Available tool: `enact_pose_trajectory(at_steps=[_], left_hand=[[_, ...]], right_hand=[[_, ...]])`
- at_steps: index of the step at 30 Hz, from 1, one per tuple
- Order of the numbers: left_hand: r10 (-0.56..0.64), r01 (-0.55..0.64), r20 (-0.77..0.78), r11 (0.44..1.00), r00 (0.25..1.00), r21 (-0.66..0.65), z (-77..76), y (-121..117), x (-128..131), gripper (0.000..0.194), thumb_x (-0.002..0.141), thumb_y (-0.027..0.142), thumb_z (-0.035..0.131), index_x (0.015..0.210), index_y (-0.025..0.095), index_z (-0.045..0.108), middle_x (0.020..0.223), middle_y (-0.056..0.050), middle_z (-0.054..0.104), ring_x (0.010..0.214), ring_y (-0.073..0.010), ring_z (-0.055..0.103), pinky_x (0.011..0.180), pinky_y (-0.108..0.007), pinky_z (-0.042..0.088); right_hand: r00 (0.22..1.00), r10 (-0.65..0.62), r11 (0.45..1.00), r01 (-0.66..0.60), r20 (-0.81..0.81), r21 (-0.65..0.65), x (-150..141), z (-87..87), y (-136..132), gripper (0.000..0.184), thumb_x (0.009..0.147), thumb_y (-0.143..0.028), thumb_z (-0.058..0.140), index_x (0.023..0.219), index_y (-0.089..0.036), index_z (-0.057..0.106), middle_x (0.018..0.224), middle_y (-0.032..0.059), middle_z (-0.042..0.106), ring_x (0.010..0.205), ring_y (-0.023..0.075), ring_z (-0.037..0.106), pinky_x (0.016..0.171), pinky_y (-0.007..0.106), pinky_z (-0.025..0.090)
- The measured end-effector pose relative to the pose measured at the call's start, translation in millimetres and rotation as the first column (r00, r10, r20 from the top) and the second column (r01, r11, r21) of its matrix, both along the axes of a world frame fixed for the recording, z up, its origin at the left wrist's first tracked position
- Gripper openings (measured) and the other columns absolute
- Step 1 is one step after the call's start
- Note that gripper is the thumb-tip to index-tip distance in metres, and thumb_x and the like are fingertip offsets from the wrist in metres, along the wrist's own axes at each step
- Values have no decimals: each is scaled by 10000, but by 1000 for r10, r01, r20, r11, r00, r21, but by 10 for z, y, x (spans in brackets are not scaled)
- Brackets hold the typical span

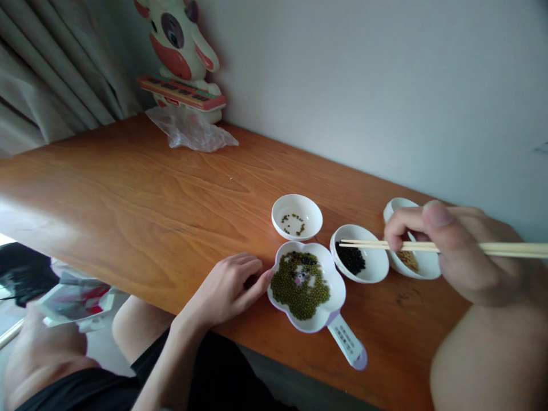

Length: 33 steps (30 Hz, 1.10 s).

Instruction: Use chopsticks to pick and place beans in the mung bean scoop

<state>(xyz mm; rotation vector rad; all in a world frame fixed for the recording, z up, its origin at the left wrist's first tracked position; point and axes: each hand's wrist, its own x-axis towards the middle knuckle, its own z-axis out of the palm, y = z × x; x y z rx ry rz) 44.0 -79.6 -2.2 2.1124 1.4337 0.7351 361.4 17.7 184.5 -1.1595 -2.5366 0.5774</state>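
Note:
My right hand (462, 251) is closed around a pair of wooden chopsticks (507, 249). Their tips reach left over a white bowl (374, 265) with small black grains (351, 260) in it. On the tabletop lies my left hand (235, 282), its thumb against the rim of a flower-shaped dish (331, 285) with a handle. Green beans (299, 302) spread over the dish's bottom, with some dark grains near its upper edge and a cartoon print showing through. Behind the dish, another white bowl (310, 214) holds a few scattered greenish-brown beans (295, 217).
Partly behind my right hand stand a bowl (428, 268) of tan grains (409, 260) and a further white bowl (396, 204). A cow-shaped toy keyboard (182, 91) and a crumpled clear plastic bag (197, 134) sit at the wooden table's (128, 188) far left corner, by the wall.

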Motion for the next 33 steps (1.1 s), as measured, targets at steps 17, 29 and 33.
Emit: enact_pose_trajectory(at_steps=[17,29,33], left_hand=[[1,-1,-10,999,1000,-42,-27,-9,-14,442,1166,434,431,789,213,496,780,-12,591,724,-176,545,714,-320,385],[-4,4,-14,999,1000,-34,-30,3,-10,431,1165,428,436,797,213,504,782,-15,601,724,-179,546,713,-325,379],[-7,6,-18,999,1000,-33,-31,0,-16,424,1161,418,443,800,211,522,779,-16,608,728,-182,556,711,-324,379]], right_hand=[[988,-153,986,154,-22,66,358,-88,164,627,1131,-618,239,831,-269,665,910,0,771,844,223,677,778,383,429],[972,-232,971,230,37,65,376,-65,159,674,1119,-665,207,826,-267,666,780,2,724,734,215,637,744,397,401],[977,-214,976,212,23,58,336,-56,156,664,1126,-649,217,826,-262,666,799,6,736,769,220,658,768,394,408]])
